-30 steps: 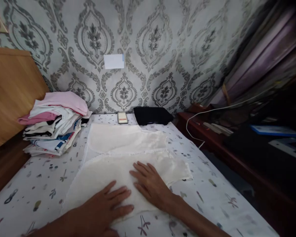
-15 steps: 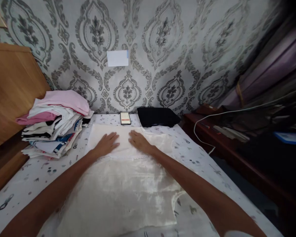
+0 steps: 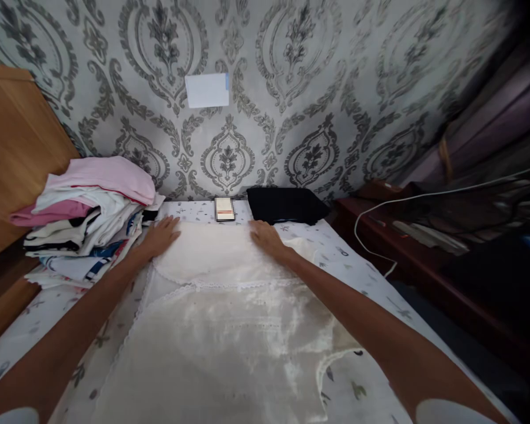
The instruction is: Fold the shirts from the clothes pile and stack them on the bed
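Note:
A cream, lace-edged garment [image 3: 229, 353] lies spread over the patterned bed sheet [image 3: 353, 277], its far part folded over along a scalloped lace line. At the far left corner of that folded part, my left hand [image 3: 162, 235] rests with its fingers apart, close to the clothes pile. My right hand [image 3: 267, 235] lies on the far edge of the cloth, fingers spread, just in front of a black folded item [image 3: 287, 206]. Neither hand grips anything visible. The sheer cloth shows some of the sheet's print beneath it.
A stack of folded clothes [image 3: 92, 218] stands at the left beside a wooden board [image 3: 22, 159]. A small phone-like object [image 3: 225, 209] lies near the wall. To the right, a dark red ledge [image 3: 406, 253] carries clutter, with a white cable [image 3: 360, 221] looping over it.
My left hand has moved left and away from me to the cloth's corner. My right hand has shifted slightly right and farther off. The view has moved a little closer.

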### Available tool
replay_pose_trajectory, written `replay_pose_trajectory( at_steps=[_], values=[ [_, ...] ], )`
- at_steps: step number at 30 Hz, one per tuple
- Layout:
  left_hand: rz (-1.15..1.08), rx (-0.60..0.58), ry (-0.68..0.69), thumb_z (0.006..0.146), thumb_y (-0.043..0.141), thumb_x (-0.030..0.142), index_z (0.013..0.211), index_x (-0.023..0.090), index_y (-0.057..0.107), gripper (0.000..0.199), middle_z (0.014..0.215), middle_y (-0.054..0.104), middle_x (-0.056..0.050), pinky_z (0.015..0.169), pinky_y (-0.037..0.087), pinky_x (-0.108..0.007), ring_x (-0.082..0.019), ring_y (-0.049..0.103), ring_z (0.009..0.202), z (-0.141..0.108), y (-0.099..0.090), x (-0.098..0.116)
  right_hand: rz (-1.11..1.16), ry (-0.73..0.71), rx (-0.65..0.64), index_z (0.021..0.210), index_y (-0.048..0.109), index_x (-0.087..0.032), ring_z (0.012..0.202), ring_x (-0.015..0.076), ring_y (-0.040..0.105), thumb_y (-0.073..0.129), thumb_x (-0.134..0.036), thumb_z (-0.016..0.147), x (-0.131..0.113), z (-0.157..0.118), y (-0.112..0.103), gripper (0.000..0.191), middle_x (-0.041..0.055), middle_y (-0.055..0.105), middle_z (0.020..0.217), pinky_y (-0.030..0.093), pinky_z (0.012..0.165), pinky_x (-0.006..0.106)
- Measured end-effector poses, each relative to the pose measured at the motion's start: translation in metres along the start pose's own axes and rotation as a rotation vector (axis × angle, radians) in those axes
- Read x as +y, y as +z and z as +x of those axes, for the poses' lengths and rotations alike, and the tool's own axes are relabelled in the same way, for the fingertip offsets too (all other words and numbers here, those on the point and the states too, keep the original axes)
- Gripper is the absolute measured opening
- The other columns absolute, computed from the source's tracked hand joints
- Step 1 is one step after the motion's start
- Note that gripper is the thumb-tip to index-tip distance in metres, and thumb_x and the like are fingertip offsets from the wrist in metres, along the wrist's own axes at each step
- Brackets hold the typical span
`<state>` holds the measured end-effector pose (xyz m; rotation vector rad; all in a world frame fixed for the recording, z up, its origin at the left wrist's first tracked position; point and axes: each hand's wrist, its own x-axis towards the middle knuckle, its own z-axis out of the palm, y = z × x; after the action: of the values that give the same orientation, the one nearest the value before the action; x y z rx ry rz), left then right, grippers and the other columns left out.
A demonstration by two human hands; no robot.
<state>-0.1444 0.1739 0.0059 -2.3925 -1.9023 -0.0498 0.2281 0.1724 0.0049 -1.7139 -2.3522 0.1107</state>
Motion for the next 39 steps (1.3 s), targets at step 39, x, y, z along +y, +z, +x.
replay_pose_trajectory(
  at_steps=[39],
  values=[
    [0.016,0.107,0.260,0.088,0.043,0.014,0.095,0.020,0.061,0.020,0.098,0.066,-0.012,0.085,0.047,-0.041,-0.029,0.061,0.099,-0.137,-0.073,0.030,-0.155,-0.226,0.111,0.095,0.069,-0.015,0.097,0.0265,0.055,0.050,-0.006,0.087,-0.016,-0.094,-0.030,0.023,0.0126,0.067,0.099,0.035,0.084,0.036]
  ],
)
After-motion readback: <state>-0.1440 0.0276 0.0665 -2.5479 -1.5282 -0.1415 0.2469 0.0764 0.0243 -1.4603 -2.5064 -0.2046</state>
